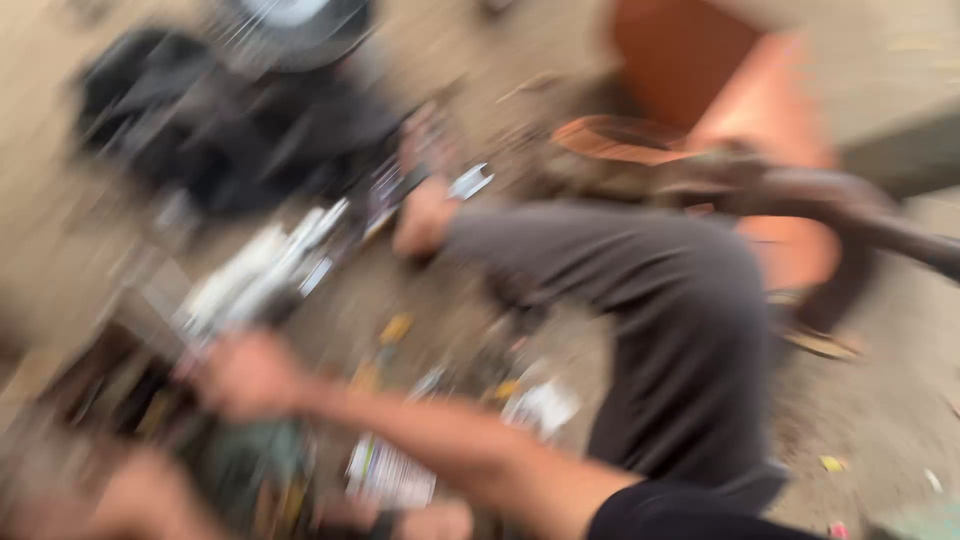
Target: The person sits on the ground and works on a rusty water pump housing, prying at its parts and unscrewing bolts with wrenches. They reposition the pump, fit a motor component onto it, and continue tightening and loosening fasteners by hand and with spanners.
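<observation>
Right hand (245, 375), grip state blurred beyond telling, touching lower end of whitish metal part (262, 268); long axis slanting up-right from hand. Left hand unplaced.

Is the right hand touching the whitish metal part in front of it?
Cannot tell. In the head view, motion blur smears the right hand into the whitish part; no clear contact or gap.

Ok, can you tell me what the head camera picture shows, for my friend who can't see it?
The picture is very blurry: an arm stretches across to a hand near a pale, whitish thing on sandy ground strewn with small scraps. A bent knee in dark grey trousers fills the middle, with an orange shape behind it.
</observation>
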